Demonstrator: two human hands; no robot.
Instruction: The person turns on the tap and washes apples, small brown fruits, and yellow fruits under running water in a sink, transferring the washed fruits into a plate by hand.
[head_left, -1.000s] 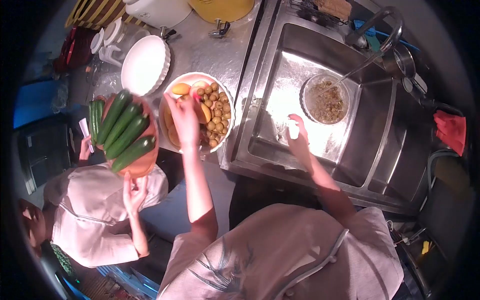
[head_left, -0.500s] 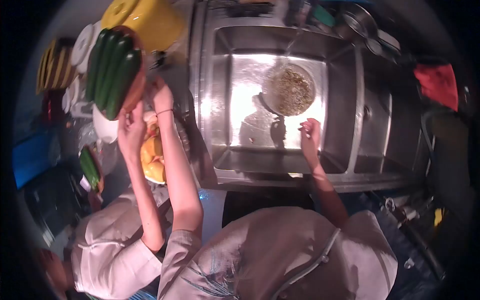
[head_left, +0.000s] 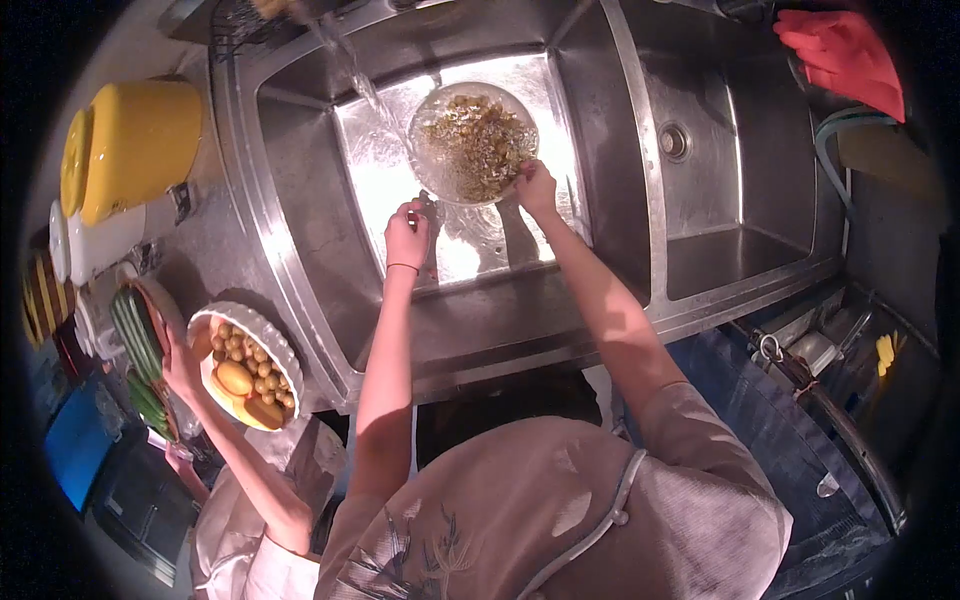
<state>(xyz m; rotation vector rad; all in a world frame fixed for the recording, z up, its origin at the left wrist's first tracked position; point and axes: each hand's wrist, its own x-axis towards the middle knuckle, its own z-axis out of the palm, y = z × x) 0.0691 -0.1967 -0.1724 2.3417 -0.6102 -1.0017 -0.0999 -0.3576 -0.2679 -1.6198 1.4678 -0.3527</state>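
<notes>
In the sink basin [head_left: 320, 290] stands a round bowl [head_left: 428, 112] holding small brownish-green pieces in water. Water [head_left: 362, 85] runs down beside the bowl's left side. My right hand [head_left: 536, 188] pinches the bowl's lower right rim. Just below and left of the bowl, my left hand [head_left: 407, 235] is closed, with a small dark thing at its fingers that I cannot make out.
A co-worker's hand [head_left: 182, 368] touches the dish of cucumbers [head_left: 138, 330] at the left. Beside it sits a white bowl [head_left: 290, 365] of yellow and small round fruit. A yellow container [head_left: 140, 140], second basin [head_left: 735, 250] and red glove [head_left: 840, 55] are also there.
The view has shifted right. My left hand has moved from beside the co-worker's cucumbers into the sink, and my right hand has reached the bowl. The cucumber dish is lower, with the co-worker.
</notes>
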